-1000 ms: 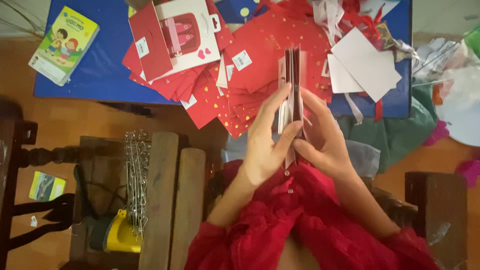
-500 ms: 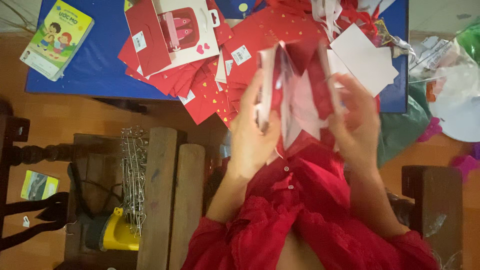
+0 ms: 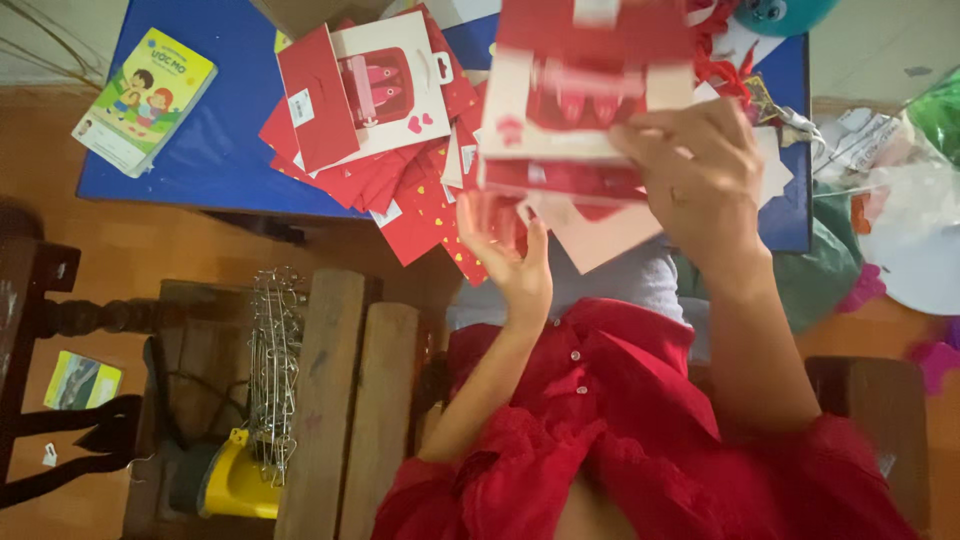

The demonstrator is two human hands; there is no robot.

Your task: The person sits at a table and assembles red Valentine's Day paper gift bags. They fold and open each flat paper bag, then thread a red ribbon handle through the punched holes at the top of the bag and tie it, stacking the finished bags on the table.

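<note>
two bare hands work over a blue table (image 3: 220,150) strewn with red paper. at nine o'clock of the view a dark wooden chair frame (image 3: 40,330) stands on the orange floor, with a small yellow-green booklet (image 3: 82,380) lying under it. at ten o'clock a children's book with a green and yellow cover (image 3: 145,100) sits on the table's left corner. toward seven o'clock a bundle of metal wire clips (image 3: 272,370) hangs over a yellow object (image 3: 235,485), just beside two upright wooden planks (image 3: 350,410). at eleven o'clock an opened red and cream pop-up card (image 3: 365,90) rests atop a pile of red cards with small hearts (image 3: 420,200). near centre the left hand (image 3: 510,262) is open, fingers spread apart and blurred, just below the held card and perhaps brushing its lower edge; i cannot tell for sure. at one o'clock the right hand (image 3: 700,185) is clamped on a large red and cream pop-up card (image 3: 575,110), raised above the table and tilted toward the camera. at three o'clock crumpled plastic and green paper scraps (image 3: 890,190) lie off the table's right end.
</note>
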